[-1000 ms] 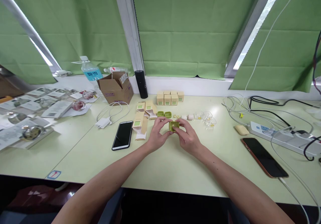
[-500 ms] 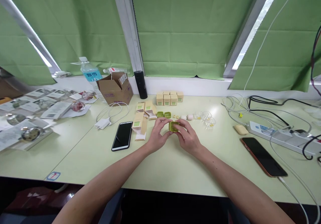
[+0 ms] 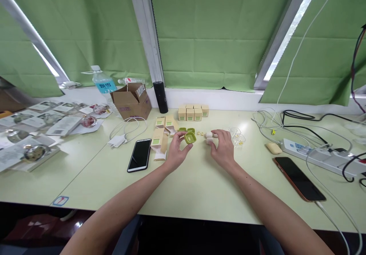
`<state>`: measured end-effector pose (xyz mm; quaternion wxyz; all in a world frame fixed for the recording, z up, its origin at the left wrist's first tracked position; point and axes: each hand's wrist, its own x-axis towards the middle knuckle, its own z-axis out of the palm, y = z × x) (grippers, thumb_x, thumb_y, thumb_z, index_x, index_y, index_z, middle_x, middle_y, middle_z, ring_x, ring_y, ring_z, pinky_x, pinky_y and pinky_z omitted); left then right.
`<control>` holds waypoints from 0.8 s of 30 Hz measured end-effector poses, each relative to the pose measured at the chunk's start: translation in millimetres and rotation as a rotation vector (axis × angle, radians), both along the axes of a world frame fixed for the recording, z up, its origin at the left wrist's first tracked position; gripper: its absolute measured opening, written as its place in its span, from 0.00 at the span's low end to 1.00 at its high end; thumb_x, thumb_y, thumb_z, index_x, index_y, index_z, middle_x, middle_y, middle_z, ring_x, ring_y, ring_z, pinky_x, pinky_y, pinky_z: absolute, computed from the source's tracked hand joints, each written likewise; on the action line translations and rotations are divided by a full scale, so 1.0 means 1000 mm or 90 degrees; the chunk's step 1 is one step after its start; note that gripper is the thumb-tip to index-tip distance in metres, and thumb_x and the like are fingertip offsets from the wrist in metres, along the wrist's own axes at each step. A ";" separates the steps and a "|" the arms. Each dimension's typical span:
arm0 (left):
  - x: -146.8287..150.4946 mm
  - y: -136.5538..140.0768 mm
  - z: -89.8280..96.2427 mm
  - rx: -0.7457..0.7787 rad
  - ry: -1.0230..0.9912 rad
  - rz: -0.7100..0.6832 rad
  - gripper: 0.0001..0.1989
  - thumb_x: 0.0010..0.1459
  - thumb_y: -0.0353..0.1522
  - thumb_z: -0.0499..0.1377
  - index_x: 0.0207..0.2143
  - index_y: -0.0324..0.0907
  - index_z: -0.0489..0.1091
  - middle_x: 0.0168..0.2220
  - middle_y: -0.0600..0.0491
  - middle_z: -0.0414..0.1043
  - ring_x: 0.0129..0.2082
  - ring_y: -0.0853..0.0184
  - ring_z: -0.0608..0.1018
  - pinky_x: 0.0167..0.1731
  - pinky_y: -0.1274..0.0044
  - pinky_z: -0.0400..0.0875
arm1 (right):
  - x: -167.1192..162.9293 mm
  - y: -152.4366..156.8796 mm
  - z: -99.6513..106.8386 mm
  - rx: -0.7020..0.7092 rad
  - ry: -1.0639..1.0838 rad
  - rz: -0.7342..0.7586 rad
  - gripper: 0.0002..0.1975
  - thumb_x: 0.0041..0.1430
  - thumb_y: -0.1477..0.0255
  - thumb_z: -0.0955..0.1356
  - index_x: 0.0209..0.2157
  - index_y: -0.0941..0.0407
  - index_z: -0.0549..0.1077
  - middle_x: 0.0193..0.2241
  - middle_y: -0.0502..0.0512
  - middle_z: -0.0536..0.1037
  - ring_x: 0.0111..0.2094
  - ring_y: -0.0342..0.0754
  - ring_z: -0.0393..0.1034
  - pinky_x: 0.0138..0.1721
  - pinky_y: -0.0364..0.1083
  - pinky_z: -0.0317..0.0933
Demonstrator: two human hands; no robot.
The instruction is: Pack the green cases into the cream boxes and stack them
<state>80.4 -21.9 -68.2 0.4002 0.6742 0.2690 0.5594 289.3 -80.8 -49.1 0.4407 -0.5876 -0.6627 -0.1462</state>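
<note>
My left hand (image 3: 176,153) pinches a small green square cup (image 3: 190,137) between thumb and fingertips, its hollow side tilted towards me. Thumb and forefinger of my right hand (image 3: 223,148) are apart, close to small whitish cylindrical pieces (image 3: 209,141) on the table; whether it touches one I cannot tell. Behind the held cup lie more green cups (image 3: 191,130), partly hidden by it and my left fingers. Tiny yellow pieces (image 3: 201,133) lie between my hands. Clear plastic containers (image 3: 239,140) stand just beyond my right hand.
Opened cartons (image 3: 159,140) and a phone (image 3: 139,155) lie left of my left hand. Small closed boxes (image 3: 190,114) stand in rows at the back, near a black bottle (image 3: 160,97). To the right are a power strip (image 3: 311,154), cables and another phone (image 3: 299,178).
My right hand has let go of the green cup and moved right, to the whitish pieces. The cup, now in my left hand alone, has shifted slightly left and up.
</note>
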 end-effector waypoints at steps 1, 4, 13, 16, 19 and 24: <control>0.000 0.001 0.000 -0.018 -0.014 -0.017 0.22 0.59 0.41 0.67 0.51 0.46 0.63 0.55 0.45 0.68 0.56 0.59 0.75 0.58 0.63 0.70 | 0.003 0.003 -0.002 -0.014 -0.014 -0.017 0.17 0.60 0.75 0.66 0.51 0.54 0.71 0.46 0.62 0.75 0.48 0.62 0.67 0.45 0.60 0.69; 0.000 0.001 0.000 -0.052 -0.045 -0.057 0.24 0.57 0.42 0.69 0.49 0.45 0.62 0.54 0.44 0.71 0.56 0.59 0.76 0.58 0.63 0.71 | 0.010 0.010 -0.010 -0.035 -0.069 -0.035 0.19 0.56 0.78 0.67 0.50 0.55 0.74 0.47 0.64 0.75 0.48 0.63 0.65 0.43 0.60 0.68; 0.001 -0.003 0.003 -0.074 -0.042 -0.063 0.25 0.55 0.40 0.70 0.47 0.45 0.62 0.50 0.45 0.75 0.52 0.60 0.79 0.53 0.65 0.74 | 0.017 0.019 -0.028 -0.042 -0.119 -0.013 0.12 0.57 0.76 0.69 0.44 0.52 0.79 0.44 0.63 0.76 0.47 0.62 0.63 0.41 0.58 0.66; 0.001 -0.003 0.003 -0.056 -0.032 -0.052 0.24 0.55 0.40 0.70 0.48 0.45 0.63 0.49 0.46 0.74 0.51 0.61 0.79 0.53 0.66 0.74 | 0.017 0.022 -0.029 -0.085 -0.123 -0.017 0.09 0.59 0.76 0.70 0.42 0.53 0.78 0.44 0.65 0.76 0.47 0.62 0.63 0.42 0.59 0.65; 0.001 -0.003 0.003 -0.044 -0.026 -0.049 0.24 0.56 0.41 0.70 0.49 0.45 0.63 0.49 0.47 0.73 0.51 0.62 0.78 0.54 0.67 0.73 | 0.016 0.022 -0.027 -0.130 -0.106 -0.023 0.08 0.59 0.77 0.69 0.41 0.56 0.77 0.44 0.66 0.76 0.47 0.63 0.65 0.44 0.59 0.64; 0.000 -0.003 0.003 -0.039 -0.017 -0.038 0.24 0.57 0.40 0.69 0.50 0.45 0.63 0.50 0.46 0.73 0.51 0.61 0.78 0.54 0.66 0.73 | 0.007 0.014 -0.013 -0.097 0.073 0.019 0.08 0.62 0.70 0.70 0.43 0.55 0.74 0.42 0.62 0.78 0.45 0.61 0.67 0.44 0.58 0.64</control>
